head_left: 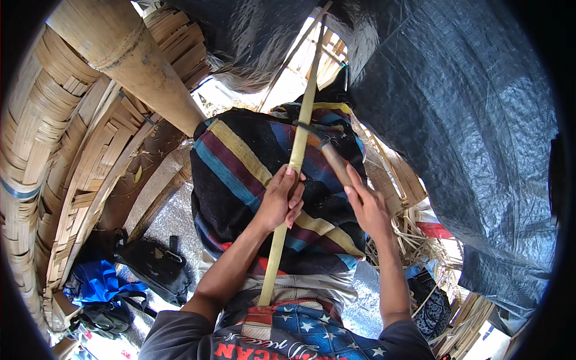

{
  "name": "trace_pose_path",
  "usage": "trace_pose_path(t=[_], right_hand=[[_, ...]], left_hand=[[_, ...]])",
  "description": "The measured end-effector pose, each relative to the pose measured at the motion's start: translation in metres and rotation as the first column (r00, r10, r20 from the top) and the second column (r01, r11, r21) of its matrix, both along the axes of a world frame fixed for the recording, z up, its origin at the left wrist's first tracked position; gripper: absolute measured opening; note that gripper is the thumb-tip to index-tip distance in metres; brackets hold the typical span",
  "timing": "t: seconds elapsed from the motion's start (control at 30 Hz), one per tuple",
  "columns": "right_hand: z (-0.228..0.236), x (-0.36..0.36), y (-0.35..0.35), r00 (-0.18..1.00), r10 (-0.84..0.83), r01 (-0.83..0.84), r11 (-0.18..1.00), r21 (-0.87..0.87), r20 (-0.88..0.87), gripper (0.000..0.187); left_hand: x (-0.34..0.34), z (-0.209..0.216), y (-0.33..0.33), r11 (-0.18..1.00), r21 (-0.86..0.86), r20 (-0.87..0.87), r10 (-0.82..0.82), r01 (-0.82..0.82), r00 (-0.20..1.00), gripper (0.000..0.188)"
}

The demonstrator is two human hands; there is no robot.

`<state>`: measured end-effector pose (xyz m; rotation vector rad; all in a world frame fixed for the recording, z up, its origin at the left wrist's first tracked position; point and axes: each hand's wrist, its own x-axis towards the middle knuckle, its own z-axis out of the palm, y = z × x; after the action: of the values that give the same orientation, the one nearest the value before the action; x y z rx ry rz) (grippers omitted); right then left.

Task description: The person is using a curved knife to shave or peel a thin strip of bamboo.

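Observation:
A long, flat bamboo strip (305,114) runs from my waist, over my lap, to the opening ahead. Around its middle my left hand (281,197) is closed, thumb along the top. My right hand (367,207) grips the brown wooden handle of a knife (334,161), index finger stretched along it. The dark blade (307,126) lies across the strip, beyond my left hand. Under both hands a black cloth with coloured stripes (240,150) covers my lap.
A thick bamboo post (129,54) slants in at the upper left beside woven bamboo walling (90,162). Dark plastic sheeting (462,120) hangs on the right. A black bag (155,267) and blue cloth (99,285) lie at lower left. Bamboo shavings (420,246) are heaped at right.

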<state>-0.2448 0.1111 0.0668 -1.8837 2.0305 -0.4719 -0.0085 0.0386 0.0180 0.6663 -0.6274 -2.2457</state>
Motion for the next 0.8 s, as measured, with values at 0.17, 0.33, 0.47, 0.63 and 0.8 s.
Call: trace_pose_path(t=[0.17,0.33,0.47,0.63,0.8], right_hand=[[0.009,0.016,0.038,0.982,0.1,-0.102,0.995,0.0,0.16,0.051],[0.022,0.01,0.045,0.991,0.087,-0.092,0.995,0.045,0.103,0.05],[0.019,0.008,0.045,0.995,0.098,-0.099,0.995,0.017,0.018,0.051],[0.015,0.017,0.041,0.992,0.098,-0.095,0.994,0.046,-0.077,0.053],[-0.003,0.016,0.032,0.99,0.035,-0.041,0.998,-0.047,-0.137,0.053]], left_hand=[[0.006,0.002,-0.006,0.999,-0.022,0.049,0.051,-0.05,0.997,0.042],[0.005,0.004,-0.005,0.998,-0.057,0.036,0.004,-0.002,0.999,0.041],[0.005,0.004,-0.002,0.997,-0.071,0.041,-0.016,0.019,0.999,0.041],[0.007,0.003,0.001,0.998,-0.046,0.01,0.04,-0.04,0.999,0.042],[-0.001,0.009,0.009,1.0,-0.022,0.06,-0.006,0.007,0.998,0.044]])
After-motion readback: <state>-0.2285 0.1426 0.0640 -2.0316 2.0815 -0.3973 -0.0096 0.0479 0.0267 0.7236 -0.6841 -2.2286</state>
